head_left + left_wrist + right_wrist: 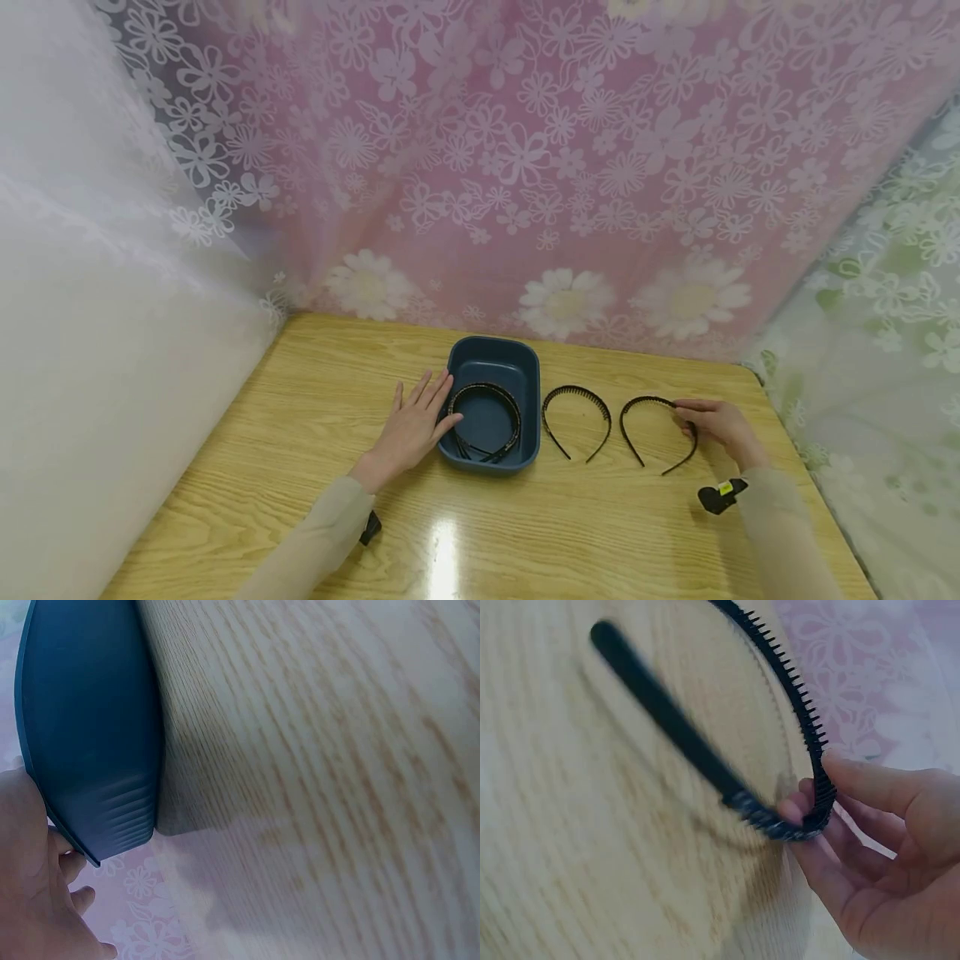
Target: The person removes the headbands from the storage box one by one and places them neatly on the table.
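Note:
A black toothed headband (802, 712) is pinched between the thumb and fingers of my right hand (716, 423), at the right of the table. In the right wrist view its shadow falls on the wood beneath it. My left hand (408, 429) lies with fingers spread against the left rim of a dark blue plastic box (529, 358), its thumb over the edge. Inside that box are dark headbands (486, 386), overlapping, so their number is hard to tell. Another black toothed headband (576, 389) lies on the table between the box and my right hand.
The wood-grain table (300, 400) carries the box near its back edge. A pink floral curtain (480, 167) hangs behind, with a white sheet (112, 292) at the left and a green-white floral sheet (892, 358) at the right.

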The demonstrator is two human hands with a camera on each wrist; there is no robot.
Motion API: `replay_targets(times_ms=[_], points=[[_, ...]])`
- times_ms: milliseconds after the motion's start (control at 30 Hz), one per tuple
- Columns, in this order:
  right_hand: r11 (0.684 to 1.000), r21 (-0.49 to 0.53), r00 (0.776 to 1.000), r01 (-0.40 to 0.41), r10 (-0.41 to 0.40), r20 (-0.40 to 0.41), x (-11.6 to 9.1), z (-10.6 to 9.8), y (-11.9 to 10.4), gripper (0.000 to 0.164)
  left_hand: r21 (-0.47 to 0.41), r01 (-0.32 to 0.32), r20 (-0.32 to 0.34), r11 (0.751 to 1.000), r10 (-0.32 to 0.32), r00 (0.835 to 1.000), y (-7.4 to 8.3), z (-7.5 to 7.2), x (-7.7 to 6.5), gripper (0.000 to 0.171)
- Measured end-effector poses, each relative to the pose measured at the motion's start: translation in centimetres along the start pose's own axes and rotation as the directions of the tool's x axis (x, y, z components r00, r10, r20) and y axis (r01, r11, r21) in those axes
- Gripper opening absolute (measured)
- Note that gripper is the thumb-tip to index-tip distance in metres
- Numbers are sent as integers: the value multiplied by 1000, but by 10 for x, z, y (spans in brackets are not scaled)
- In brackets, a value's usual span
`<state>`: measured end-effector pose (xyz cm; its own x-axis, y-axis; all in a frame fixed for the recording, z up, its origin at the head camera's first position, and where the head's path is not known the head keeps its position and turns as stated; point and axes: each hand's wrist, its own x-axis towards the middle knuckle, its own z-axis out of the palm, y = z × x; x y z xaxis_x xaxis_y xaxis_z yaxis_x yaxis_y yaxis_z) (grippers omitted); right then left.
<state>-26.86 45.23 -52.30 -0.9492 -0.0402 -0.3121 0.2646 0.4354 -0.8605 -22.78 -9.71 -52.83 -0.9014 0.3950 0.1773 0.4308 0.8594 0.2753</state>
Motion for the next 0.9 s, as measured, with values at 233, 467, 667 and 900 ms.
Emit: replay_targets(times_ms=[233,467,667,900], points=[[967,-256,994,19,-47,-102,-4,8,-3,50,-15,-6,-14,1000,5,1000,1,-1,0,72],[965,-261,990,7,-43,-133,-5,13,-6,46,-11,1,-12,1000,-1,1000,2,-1,0,72],[963,-268,985,21,-66,-161,-9,14,-7,50,-17,-1,-16,1000,0,1000,2,0,1,72],[958,-240,958,155,-205,-200,-11,22,-23,60,-21,8,3,1000,-8,1000,0,2,1,72]])
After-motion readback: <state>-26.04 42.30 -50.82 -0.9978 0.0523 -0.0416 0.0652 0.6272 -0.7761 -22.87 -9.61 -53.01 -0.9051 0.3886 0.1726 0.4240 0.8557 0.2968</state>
